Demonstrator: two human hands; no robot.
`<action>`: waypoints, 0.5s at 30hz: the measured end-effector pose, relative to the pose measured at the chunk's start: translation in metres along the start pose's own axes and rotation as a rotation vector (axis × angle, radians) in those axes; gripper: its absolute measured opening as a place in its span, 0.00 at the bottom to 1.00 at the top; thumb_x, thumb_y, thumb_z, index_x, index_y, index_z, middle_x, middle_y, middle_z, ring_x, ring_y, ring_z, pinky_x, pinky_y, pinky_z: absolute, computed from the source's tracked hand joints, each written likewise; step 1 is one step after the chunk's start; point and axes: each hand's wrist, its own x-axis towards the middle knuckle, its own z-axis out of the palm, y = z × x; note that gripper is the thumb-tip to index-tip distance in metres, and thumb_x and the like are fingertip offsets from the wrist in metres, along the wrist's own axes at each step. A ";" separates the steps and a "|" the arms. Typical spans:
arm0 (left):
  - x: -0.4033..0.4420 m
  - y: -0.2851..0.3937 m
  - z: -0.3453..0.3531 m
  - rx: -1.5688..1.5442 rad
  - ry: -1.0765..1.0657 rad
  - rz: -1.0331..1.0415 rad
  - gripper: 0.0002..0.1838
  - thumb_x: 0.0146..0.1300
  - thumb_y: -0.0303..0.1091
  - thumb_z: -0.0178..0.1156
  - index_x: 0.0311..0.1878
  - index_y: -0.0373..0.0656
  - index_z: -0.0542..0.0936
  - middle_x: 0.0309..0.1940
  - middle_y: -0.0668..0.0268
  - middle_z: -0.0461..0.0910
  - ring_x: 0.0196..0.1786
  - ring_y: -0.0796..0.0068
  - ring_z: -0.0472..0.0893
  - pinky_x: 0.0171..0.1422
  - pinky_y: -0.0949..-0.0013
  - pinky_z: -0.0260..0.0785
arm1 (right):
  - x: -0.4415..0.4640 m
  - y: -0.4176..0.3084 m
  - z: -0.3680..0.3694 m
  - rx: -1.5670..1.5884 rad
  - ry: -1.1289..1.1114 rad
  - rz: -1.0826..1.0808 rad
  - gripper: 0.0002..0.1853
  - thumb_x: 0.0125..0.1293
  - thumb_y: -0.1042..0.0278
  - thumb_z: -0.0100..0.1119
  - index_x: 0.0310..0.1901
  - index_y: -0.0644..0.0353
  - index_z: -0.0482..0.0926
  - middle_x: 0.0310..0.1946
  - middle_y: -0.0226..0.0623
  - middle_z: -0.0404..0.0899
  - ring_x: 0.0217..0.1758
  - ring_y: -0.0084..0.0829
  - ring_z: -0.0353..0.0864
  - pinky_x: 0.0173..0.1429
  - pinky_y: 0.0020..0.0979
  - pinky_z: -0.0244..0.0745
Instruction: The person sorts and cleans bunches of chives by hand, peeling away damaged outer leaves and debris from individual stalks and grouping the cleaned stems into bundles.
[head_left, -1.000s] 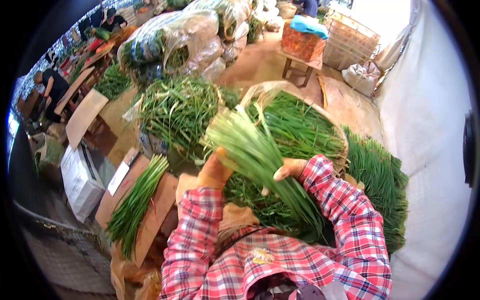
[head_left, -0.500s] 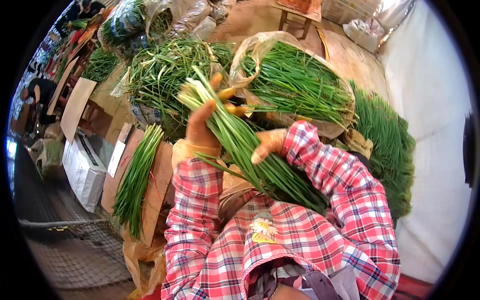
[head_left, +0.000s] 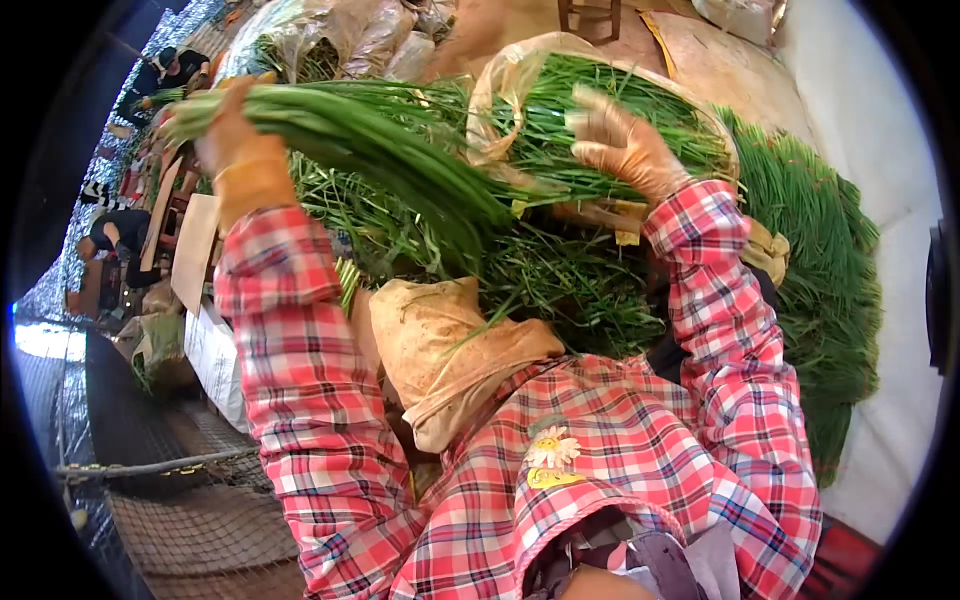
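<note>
The left hand (head_left: 232, 135) is gripping a bundle of greens (head_left: 375, 140) near its pale ends, above a loose heap (head_left: 345, 208); the right hand (head_left: 628, 145) is hovering empty, fingers spread, by a basket of greens (head_left: 482, 115). Aligned greens (head_left: 825, 260) are lying at right, so work is looking partway done.

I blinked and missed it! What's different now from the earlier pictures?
The left hand has swung the bunch of greens over to the left. The right hand has let go of the bunch and is open, apart from it. The left hand's grip stays near the pale ends, and the big green pile on the right looks unchanged.
</note>
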 end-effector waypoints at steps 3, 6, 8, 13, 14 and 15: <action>0.009 0.050 0.032 -0.550 -0.036 -0.477 0.25 0.50 0.17 0.58 0.52 0.52 0.74 0.50 0.55 0.74 0.48 0.63 0.77 0.56 0.73 0.70 | 0.019 -0.060 0.033 -0.526 0.158 -0.558 0.57 0.42 0.45 0.70 0.68 0.57 0.44 0.61 0.59 0.58 0.64 0.50 0.61 0.70 0.44 0.52; 0.004 0.092 0.054 -0.966 0.011 -0.661 0.31 0.48 0.15 0.58 0.54 0.60 0.75 0.52 0.58 0.73 0.51 0.65 0.76 0.60 0.75 0.67 | 0.063 -0.067 0.075 -0.587 0.232 -0.541 0.59 0.36 0.49 0.74 0.66 0.59 0.47 0.59 0.55 0.62 0.60 0.50 0.65 0.66 0.39 0.59; -0.004 0.112 0.055 -0.935 -0.112 -0.693 0.31 0.48 0.15 0.58 0.55 0.59 0.74 0.52 0.60 0.74 0.51 0.66 0.77 0.58 0.76 0.68 | 0.077 -0.054 0.081 -0.606 0.283 -0.521 0.56 0.35 0.51 0.75 0.65 0.60 0.51 0.56 0.54 0.66 0.58 0.48 0.68 0.63 0.37 0.63; -0.024 0.090 0.054 -0.040 -0.438 -0.077 0.27 0.49 0.19 0.62 0.55 0.50 0.74 0.53 0.63 0.74 0.54 0.69 0.74 0.57 0.73 0.68 | 0.067 -0.052 0.067 -0.110 -0.132 -0.061 0.35 0.38 0.61 0.73 0.50 0.64 0.71 0.39 0.44 0.79 0.42 0.33 0.79 0.49 0.33 0.74; -0.025 0.076 0.062 -0.045 -0.439 -0.069 0.27 0.49 0.19 0.62 0.55 0.50 0.74 0.53 0.63 0.74 0.54 0.69 0.74 0.57 0.73 0.68 | 0.065 -0.045 0.063 -0.112 -0.123 -0.063 0.35 0.38 0.61 0.73 0.50 0.64 0.71 0.39 0.44 0.79 0.42 0.33 0.79 0.49 0.33 0.74; -0.029 0.055 0.075 -0.496 -0.494 -0.146 0.28 0.51 0.26 0.63 0.58 0.47 0.71 0.55 0.61 0.72 0.56 0.67 0.72 0.58 0.69 0.67 | 0.065 -0.032 0.060 0.067 -0.198 -0.018 0.32 0.39 0.63 0.72 0.48 0.64 0.72 0.39 0.44 0.79 0.40 0.32 0.79 0.47 0.32 0.75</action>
